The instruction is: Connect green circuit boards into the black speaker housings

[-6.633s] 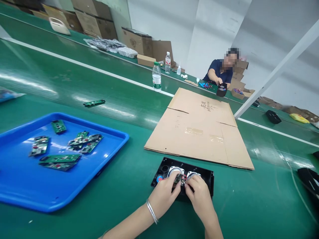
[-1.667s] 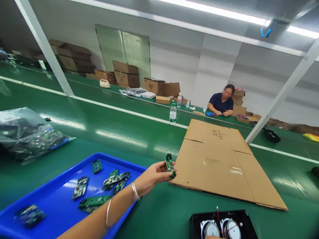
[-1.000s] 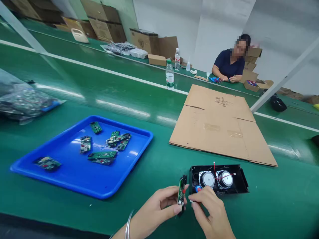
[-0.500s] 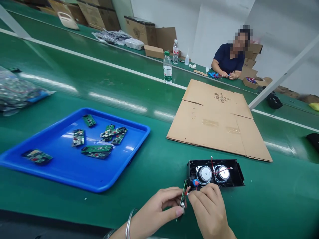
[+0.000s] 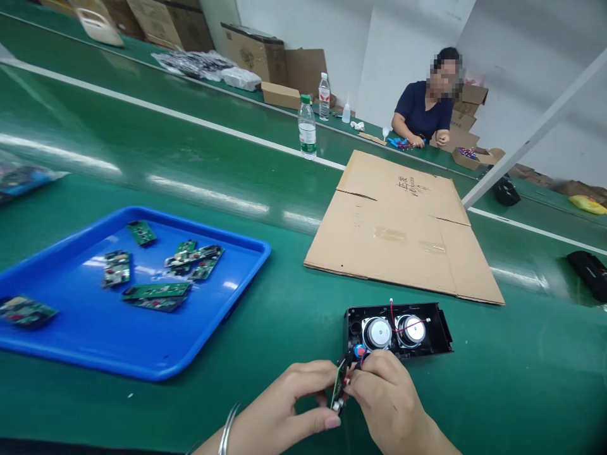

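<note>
My left hand [image 5: 301,401] grips a narrow green circuit board [image 5: 337,383] on edge between thumb and fingers. My right hand [image 5: 391,395] is closed at the board's right side, pinching a small red-and-white connector [image 5: 346,382] against it; wires run up from there. Just beyond my hands lies an open black case [image 5: 427,344] with two round silver speakers [image 5: 379,332]. A blue-and-red round part [image 5: 359,351] shows at its near left corner. A thin red wire with white plugs crosses the speakers.
A blue tray [image 5: 175,370] with several circuit boards [image 5: 156,294] is at left. Flattened cardboard [image 5: 403,234] lies beyond the case. A bottle [image 5: 307,129] stands farther back. Across the line a person [image 5: 424,114] sits handling small parts. A pale post [image 5: 535,129] rises at right.
The view has shifted, so things appear farther left. My right hand has brought the connector from just beside the board up against it. The person across has raised one hand a little.
</note>
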The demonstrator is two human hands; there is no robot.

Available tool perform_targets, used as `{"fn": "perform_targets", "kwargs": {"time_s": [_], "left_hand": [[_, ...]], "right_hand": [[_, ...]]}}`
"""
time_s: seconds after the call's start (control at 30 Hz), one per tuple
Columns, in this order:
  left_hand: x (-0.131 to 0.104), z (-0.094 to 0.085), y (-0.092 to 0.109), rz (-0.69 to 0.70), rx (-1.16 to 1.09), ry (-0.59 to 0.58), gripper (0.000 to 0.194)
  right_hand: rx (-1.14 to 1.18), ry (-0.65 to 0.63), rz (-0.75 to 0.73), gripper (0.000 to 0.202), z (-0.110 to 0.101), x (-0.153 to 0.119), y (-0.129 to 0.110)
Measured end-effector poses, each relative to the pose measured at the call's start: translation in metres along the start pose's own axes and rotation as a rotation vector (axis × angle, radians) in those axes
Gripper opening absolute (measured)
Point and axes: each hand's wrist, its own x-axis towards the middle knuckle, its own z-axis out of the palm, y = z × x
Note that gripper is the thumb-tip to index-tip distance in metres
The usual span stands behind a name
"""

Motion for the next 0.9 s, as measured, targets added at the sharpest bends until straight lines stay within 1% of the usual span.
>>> {"fn": "perform_targets", "kwargs": {"time_s": [0.07, 0.1, 0.13, 0.17, 0.2, 0.23, 0.27, 0.3, 0.33, 0.37, 0.4, 0.47, 0.5, 0.57, 0.63, 0.7, 0.73, 0.8, 0.9], "left_hand": [[0.000, 0.005, 0.000, -0.109, 0.051, 0.105, 0.013], [0.000, 0.009, -0.001, -0.163, 0.055, 0.132, 0.015], [0.002, 0.013, -0.002, -0.204, 0.029, 0.134, 0.018], [0.004, 0.018, -0.002, -0.234, -0.028, 0.100, 0.022], [0.007, 0.023, -0.003, -0.253, -0.111, 0.038, 0.023], [0.011, 0.029, -0.004, -0.264, -0.204, -0.033, 0.024], [0.016, 0.035, -0.005, -0.267, -0.289, -0.093, 0.025], [0.021, 0.041, -0.005, -0.271, -0.365, -0.131, 0.027], [0.026, 0.047, -0.005, -0.270, -0.428, -0.152, 0.030], [0.031, 0.053, -0.005, -0.267, -0.484, -0.149, 0.033], [0.035, 0.057, -0.005, -0.258, -0.534, -0.110, 0.036], [0.042, 0.063, -0.001, -0.231, -0.590, 0.013, 0.037], [0.045, 0.065, 0.001, -0.213, -0.585, 0.078, 0.036], [0.049, 0.064, 0.006, -0.169, -0.509, 0.188, 0.034], [0.053, 0.061, 0.010, -0.114, -0.386, 0.251, 0.032], [0.058, 0.057, 0.012, -0.069, -0.250, 0.302, 0.030], [0.061, 0.056, 0.012, -0.055, -0.183, 0.322, 0.029], [0.065, 0.053, 0.012, -0.043, -0.071, 0.356, 0.027], [0.068, 0.051, 0.010, -0.024, 0.037, 0.382, 0.023]], "right_hand": [[-0.035, -0.007, 0.089, 0.014, -0.012, -0.002, 0.008], [-0.082, 0.022, 0.178, 0.016, -0.019, -0.006, 0.016], [-0.156, 0.066, 0.298, 0.018, -0.026, -0.011, 0.026], [-0.247, 0.118, 0.437, 0.019, -0.033, -0.017, 0.038], [-0.344, 0.161, 0.585, 0.020, -0.039, -0.024, 0.050], [-0.414, 0.168, 0.709, 0.022, -0.043, -0.030, 0.062], [-0.436, 0.150, 0.806, 0.022, -0.046, -0.036, 0.073], [-0.422, 0.120, 0.870, 0.022, -0.048, -0.040, 0.082], [-0.381, 0.093, 0.899, 0.020, -0.048, -0.043, 0.089], [-0.335, 0.073, 0.906, 0.018, -0.047, -0.044, 0.093], [-0.289, 0.066, 0.896, 0.016, -0.046, -0.044, 0.094], [-0.184, 0.080, 0.839, 0.018, -0.042, -0.042, 0.091], [-0.124, 0.098, 0.811, 0.019, -0.041, -0.041, 0.088], [0.013, 0.166, 0.793, 0.017, -0.038, -0.039, 0.081], [0.123, 0.231, 0.810, 0.012, -0.036, -0.039, 0.077], [0.191, 0.257, 0.797, 0.008, -0.032, -0.039, 0.075], [0.213, 0.250, 0.763, 0.006, -0.031, -0.039, 0.074], [0.232, 0.224, 0.655, 0.010, -0.027, -0.037, 0.074], [0.171, 0.159, 0.486, 0.016, -0.023, -0.035, 0.073]]}}
